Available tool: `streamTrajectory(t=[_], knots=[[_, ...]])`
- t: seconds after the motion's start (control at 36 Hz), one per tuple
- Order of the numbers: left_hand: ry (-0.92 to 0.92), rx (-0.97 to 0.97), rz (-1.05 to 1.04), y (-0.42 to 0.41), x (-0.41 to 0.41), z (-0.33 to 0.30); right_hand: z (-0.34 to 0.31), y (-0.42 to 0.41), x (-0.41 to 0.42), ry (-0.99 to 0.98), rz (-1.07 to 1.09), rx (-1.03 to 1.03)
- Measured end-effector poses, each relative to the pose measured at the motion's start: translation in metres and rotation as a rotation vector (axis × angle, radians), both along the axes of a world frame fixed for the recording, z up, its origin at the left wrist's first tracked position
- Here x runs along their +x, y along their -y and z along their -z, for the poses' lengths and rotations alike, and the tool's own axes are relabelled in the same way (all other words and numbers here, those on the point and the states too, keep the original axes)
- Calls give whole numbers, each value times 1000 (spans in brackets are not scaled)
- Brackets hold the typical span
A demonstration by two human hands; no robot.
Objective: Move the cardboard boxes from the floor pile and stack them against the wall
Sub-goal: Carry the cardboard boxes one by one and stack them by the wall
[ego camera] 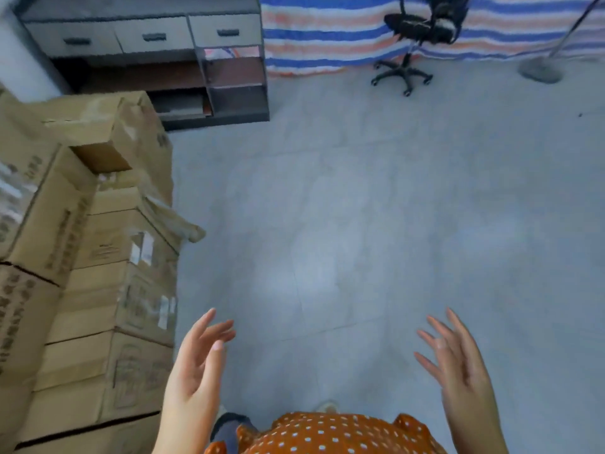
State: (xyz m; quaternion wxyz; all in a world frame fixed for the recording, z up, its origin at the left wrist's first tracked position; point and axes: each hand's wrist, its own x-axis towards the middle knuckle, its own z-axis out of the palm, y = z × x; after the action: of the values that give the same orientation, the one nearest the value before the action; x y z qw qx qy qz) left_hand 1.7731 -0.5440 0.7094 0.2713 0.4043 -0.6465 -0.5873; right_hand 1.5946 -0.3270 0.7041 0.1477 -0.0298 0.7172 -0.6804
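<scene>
Both hands are seen raised over the pale tiled floor [360,224], palms turned toward each other and well apart, with nothing held in either. The left hand [199,362], at about 7 o'clock in the view, is held with its fingers straight and slightly spread; the right hand [458,362], at about 5 o'clock, is likewise held with fingers extended and loosely fanned. The cardboard boxes [85,257] are found stacked in several tiers along the 9 o'clock side, reaching from the lower edge up past the middle of the view; printed markings and pale labels are visible on their sides but are too blurred to be read. The left hand is positioned just beside the stack without touching it. At 11 o'clock a grey drawer unit [144,37] with open shelves beneath is seen standing beyond the boxes. At 12 to 1 o'clock a striped blue, white and orange tarpaulin [327,34] is hung, with a black office chair [415,31] in front of it. An orange polka-dot garment [330,434] is seen at 6 o'clock.
</scene>
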Motion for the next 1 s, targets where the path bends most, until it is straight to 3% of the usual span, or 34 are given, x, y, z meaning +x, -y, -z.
streamTrajectory(t=[0.47, 1.0], knots=[[58, -89, 649, -87, -242, 4, 18, -151, -68, 70, 568, 72], [-51, -54, 1062, -149, -585, -4, 3, -182, -311, -35, 971, 79]])
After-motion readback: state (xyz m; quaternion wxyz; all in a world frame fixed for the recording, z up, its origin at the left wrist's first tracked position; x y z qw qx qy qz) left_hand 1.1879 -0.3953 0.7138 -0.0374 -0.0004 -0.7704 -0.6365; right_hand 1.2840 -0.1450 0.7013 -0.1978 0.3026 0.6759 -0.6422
